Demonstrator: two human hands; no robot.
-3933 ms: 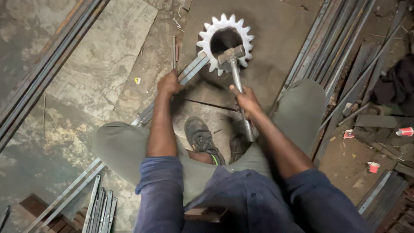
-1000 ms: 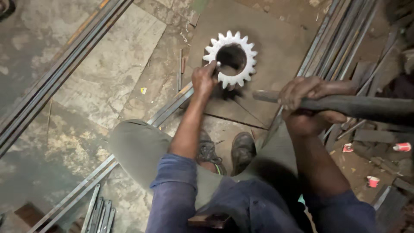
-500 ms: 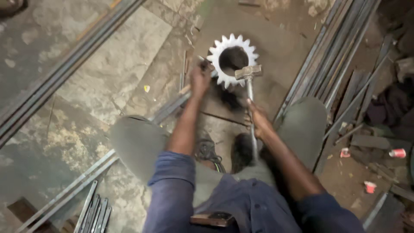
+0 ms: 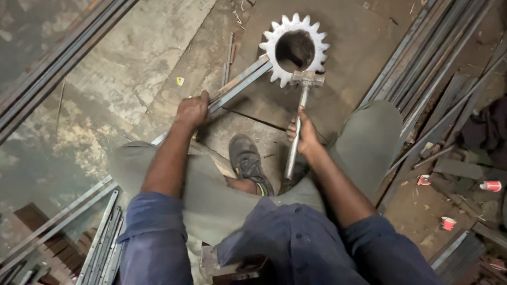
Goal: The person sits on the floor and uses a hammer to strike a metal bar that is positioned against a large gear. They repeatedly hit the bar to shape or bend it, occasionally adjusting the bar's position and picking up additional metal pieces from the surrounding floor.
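Right hand (image 4: 305, 136) is clamped on hammer (image 4: 299, 113) touching gear (image 4: 294, 48); left hand (image 4: 193, 110) grips steel bar (image 4: 238, 84)

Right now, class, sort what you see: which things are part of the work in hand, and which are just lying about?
In use:
left hand on the metal bar
right hand holding the hammer
toothed gear

Lying about:
red cups
steel strips
dark cloth

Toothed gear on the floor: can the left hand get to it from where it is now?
Probably yes. The left hand grips the long metal bar that runs straight up to the toothed gear. Nothing lies between them; only the hammer, in the right hand, meets the gear's near edge.
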